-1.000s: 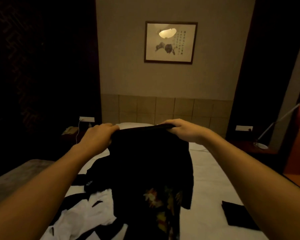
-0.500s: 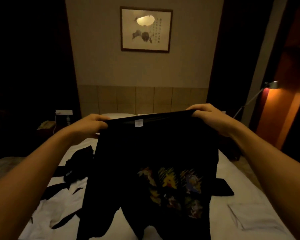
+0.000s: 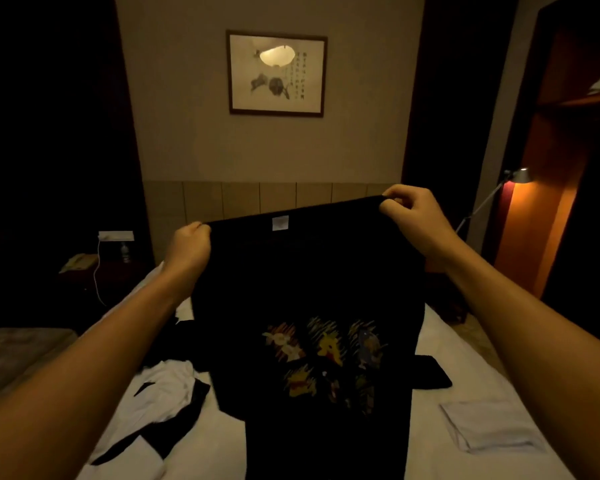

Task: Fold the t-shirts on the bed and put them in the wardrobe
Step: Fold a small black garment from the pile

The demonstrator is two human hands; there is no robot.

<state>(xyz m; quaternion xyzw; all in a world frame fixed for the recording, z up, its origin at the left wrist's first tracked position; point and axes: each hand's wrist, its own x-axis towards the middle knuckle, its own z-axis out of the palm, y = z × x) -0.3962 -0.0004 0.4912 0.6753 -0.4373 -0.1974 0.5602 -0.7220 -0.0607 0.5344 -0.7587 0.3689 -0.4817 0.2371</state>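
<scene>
A black t-shirt (image 3: 305, 282) with a colourful print on its front hangs spread in the air above the white bed (image 3: 465, 358). My left hand (image 3: 187, 245) grips its top edge at the left corner. My right hand (image 3: 414, 223) pinches the top edge at the right corner, slightly higher. A white label shows near the top edge between my hands. A heap of white and black t-shirts (image 3: 167, 396) lies on the bed at the lower left. A folded white t-shirt (image 3: 489, 427) and a folded black one (image 3: 433, 374) lie on the bed at the right.
An open wooden wardrobe (image 3: 568, 140) stands at the far right, lit by a lamp (image 3: 518, 175). A nightstand with a phone (image 3: 78, 263) sits left of the bed. A framed picture (image 3: 276, 72) hangs on the wall above the headboard.
My hands have moved apart and spread the black t-shirt wide, so its print and label now show. My view has turned a little to the right, and my right hand has risen.
</scene>
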